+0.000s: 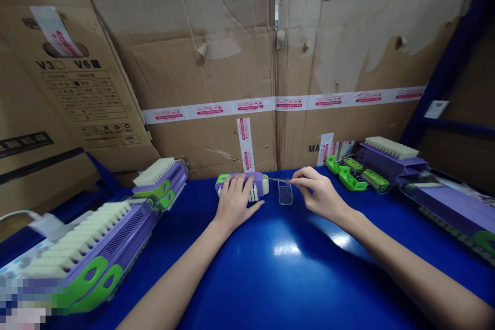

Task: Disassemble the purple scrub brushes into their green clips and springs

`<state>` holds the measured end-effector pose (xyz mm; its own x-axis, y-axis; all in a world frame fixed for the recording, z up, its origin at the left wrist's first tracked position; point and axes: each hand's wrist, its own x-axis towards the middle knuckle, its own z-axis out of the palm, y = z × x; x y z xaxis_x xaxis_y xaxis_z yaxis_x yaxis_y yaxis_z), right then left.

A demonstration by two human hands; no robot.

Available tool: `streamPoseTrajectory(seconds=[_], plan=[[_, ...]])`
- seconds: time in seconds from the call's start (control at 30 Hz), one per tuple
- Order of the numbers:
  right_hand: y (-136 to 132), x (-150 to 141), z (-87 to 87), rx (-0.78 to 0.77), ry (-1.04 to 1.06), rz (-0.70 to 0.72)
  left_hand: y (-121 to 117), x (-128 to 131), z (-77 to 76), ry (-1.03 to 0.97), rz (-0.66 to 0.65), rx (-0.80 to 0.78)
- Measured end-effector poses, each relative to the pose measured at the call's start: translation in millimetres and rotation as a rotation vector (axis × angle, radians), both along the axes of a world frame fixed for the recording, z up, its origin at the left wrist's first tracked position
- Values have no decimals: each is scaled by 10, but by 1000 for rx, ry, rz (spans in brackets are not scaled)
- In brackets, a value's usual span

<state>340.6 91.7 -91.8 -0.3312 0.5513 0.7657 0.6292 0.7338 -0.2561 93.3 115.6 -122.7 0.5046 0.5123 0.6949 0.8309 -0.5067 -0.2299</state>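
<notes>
My left hand (pixel 234 201) lies on top of a purple and green brush (pixel 260 184) with white bristles, pressing it onto the blue table (pixel 270 263). My right hand (pixel 317 191) pinches a thin metal pin (pixel 279 180) that points left toward the brush's end. A small clear plastic piece (pixel 285 192) lies on the table just below the pin, between the two hands.
Rows of purple and green brushes are stacked at the left (pixel 88 247) and at the right (pixel 390 157). Green parts (pixel 350 171) lie at the right rear. Large cardboard boxes (pixel 240 62) wall off the back. A blue shelf post (pixel 444 72) stands at right.
</notes>
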Motion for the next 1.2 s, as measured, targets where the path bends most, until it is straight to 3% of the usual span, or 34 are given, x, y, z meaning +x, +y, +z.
streamPoseTrajectory(seconds=[0.23, 0.47, 0.7, 0.97, 1.2], plan=[[-59, -108, -40, -27, -56, -67, 39, -18, -36, -42, -114, -7], [-108, -253, -201, -113, -98, -114, 35, -19, -29, -34, -80, -14], [-189, -313, -175, -168, -197, -223, -30, 22, 115, -26, -19, -5], [-227, -342, -145, -207, -199, -249, 130, 127, 544, 44, 12, -210], [-212, -356, -172, -224, -177, -196, 259, 259, 513, -57, 31, -626]])
